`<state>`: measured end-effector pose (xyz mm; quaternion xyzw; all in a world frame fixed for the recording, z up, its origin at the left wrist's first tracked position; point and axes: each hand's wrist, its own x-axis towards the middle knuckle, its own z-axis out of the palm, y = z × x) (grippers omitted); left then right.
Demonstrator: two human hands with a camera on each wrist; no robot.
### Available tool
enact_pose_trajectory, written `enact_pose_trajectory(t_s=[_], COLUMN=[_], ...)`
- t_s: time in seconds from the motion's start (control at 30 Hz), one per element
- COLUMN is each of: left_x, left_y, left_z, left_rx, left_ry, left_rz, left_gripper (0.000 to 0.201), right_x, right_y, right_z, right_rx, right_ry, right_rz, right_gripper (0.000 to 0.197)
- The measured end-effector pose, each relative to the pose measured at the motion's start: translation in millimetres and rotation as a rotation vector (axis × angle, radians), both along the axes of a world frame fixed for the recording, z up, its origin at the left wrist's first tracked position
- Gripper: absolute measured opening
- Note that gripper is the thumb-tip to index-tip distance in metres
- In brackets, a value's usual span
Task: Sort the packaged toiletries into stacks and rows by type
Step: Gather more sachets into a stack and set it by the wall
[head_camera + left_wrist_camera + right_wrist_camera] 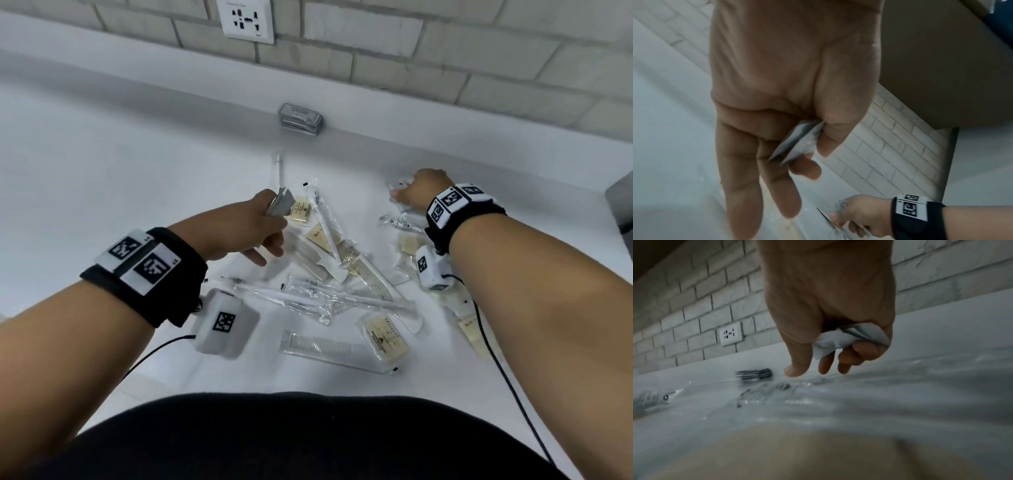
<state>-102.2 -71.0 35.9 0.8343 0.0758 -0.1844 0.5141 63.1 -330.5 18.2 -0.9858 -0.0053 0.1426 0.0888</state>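
A loose heap of packaged toiletries (342,281) lies on the white counter (120,178): wrapped combs, toothbrushes and yellowish soaps. A small stack of grey sachets (300,119) stands at the back by the wall. My left hand (255,228) hovers over the heap's left side and pinches two thin grey sachets (797,142) between thumb and fingers; the other fingers hang straight. My right hand (416,192) is low at the heap's far right, its fingers curled round a crumpled white packet (851,337), with thumb and fingertips (795,371) close to a clear wrapper on the counter.
A brick wall with a white power socket (247,21) rises behind a low ledge. A dark object (621,202) sits at the counter's right edge. Black cables (507,380) trail from both wrist cameras. The counter's left half holds bare white surface.
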Motion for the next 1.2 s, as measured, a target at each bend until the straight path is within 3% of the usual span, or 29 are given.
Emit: enact_pose_trajectory(t_s=[0.07,0.13,0.23,0.27,0.4,0.53,0.6,0.67,0.73,0.87,0.97,1.03,1.1,1.2], left_x=[1,3,8,10,18,23,23,21,17,9,7,7,8,7], left_y=[-8,-12,-15,-16,-27,-47,-57,-64,-66,-63,-59,-56,-53,-52], left_z=[-4,-9,-14,-15,-12,-5,1,6,8,4,5,7,8,8], left_rx=[-0.088,-0.151,-0.288,-0.333,-0.517,-0.789,-1.014,-1.121,-1.101,-1.011,-1.009,-1.015,-1.013,-0.976], left_ry=[-0.005,-0.026,-0.066,-0.080,-0.131,-0.124,-0.091,-0.072,-0.064,-0.063,-0.090,-0.095,-0.092,-0.105], left_rz=[0.054,0.124,0.234,0.265,0.370,0.304,0.271,0.275,0.251,0.232,0.257,0.274,0.261,0.173], left_gripper=[0.027,0.024,0.003,0.006,0.008,0.032,0.039,0.037,0.031,0.022,0.021,0.021,0.018,0.023], right_x=[6,9,5,3,-13,-61,-81,-95,-106,-121,-131,-135,-137,-139], right_y=[11,20,29,30,39,62,71,76,79,80,75,70,64,53], right_z=[-3,-1,3,5,18,47,54,55,58,57,51,46,41,41], right_rx=[-0.053,-0.073,-0.116,-0.106,0.211,0.659,0.666,0.620,0.634,0.639,0.814,0.951,1.070,1.210], right_ry=[-0.003,0.016,0.098,0.110,-0.009,0.166,0.102,-0.040,-0.099,0.023,-0.018,-0.138,-0.255,-0.236], right_rz=[0.004,0.023,0.131,0.172,0.242,0.381,0.380,0.332,0.286,0.262,0.241,0.138,0.018,-0.067], right_gripper=[0.062,0.064,0.024,0.008,0.021,0.021,0.031,0.040,0.050,0.082,0.075,0.067,0.051,0.029])
